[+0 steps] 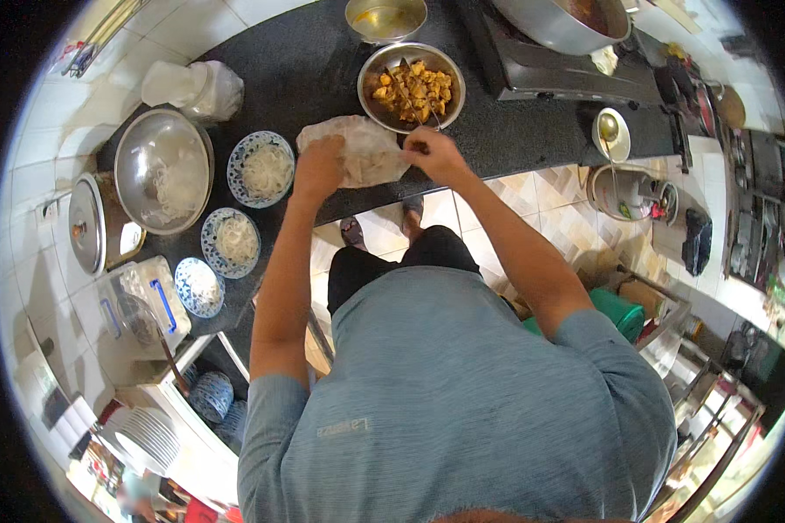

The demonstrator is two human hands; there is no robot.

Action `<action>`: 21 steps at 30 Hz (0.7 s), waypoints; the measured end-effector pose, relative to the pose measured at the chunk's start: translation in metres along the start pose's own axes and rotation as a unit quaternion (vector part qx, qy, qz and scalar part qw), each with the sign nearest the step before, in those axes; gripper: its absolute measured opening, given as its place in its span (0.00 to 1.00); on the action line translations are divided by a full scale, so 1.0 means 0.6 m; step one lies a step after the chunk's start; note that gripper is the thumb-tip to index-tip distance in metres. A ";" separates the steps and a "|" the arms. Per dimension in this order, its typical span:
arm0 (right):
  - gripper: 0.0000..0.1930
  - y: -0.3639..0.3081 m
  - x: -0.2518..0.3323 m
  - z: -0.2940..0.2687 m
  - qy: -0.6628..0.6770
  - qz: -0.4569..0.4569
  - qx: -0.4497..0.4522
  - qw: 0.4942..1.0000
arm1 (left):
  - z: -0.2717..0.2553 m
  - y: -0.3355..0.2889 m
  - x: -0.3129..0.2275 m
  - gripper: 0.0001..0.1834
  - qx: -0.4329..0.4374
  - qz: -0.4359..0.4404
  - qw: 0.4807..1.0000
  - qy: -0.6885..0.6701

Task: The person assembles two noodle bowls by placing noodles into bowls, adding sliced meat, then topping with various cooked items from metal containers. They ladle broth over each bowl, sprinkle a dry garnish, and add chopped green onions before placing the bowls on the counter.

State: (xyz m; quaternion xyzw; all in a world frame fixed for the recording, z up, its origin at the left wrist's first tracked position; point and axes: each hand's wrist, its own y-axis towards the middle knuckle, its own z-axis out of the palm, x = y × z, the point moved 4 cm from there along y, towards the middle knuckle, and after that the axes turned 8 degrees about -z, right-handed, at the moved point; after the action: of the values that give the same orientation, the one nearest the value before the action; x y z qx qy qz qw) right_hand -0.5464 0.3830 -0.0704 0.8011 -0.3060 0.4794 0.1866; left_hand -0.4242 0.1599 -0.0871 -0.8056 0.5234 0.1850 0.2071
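Observation:
A clear, crumpled plastic bag [362, 152] with something pale inside lies at the counter's front edge. My left hand [320, 166] is closed on its left part, with the fingertips partly hidden. At the bag's right edge, the fingers of my right hand [434, 155] are pinched together on the plastic. Just beyond the bag stands a steel bowl [364, 98] of yellow-brown cooked meat pieces [423, 87], with a tong-like metal utensil [403, 91] resting in it. Left of my left hand are blue-patterned bowls of white noodles, the nearest noodle bowl [262, 169] being close to my wrist.
A large steel strainer bowl [164, 172] of noodles and a lidded pot [87, 225] stand at the left. Behind the meat is another steel bowl [385, 19] with yellowish liquid. A stove [549, 78] carries a big pot [558, 26]. A ladle [609, 128] rests in a white bowl at right.

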 end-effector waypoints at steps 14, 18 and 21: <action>0.26 0.048 -0.085 -0.074 -0.371 0.205 0.029 0.905 | -0.097 -0.080 0.071 0.31 -0.098 -0.243 0.799 -0.541; 0.23 -0.011 -0.030 -0.125 -0.425 0.189 0.039 0.884 | -0.128 -0.076 0.067 0.38 -0.061 -0.195 0.811 -0.548; 0.20 -0.030 0.077 -0.154 -0.358 0.092 -0.012 0.929 | -0.132 -0.060 0.060 0.40 -0.002 -0.169 0.828 -0.534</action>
State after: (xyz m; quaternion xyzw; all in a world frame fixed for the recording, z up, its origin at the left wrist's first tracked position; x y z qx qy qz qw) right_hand -0.5783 0.4366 0.0137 0.8855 -0.4308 0.1717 0.0296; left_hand -0.3707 0.1039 -0.0337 -0.6577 0.1862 0.5491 0.4809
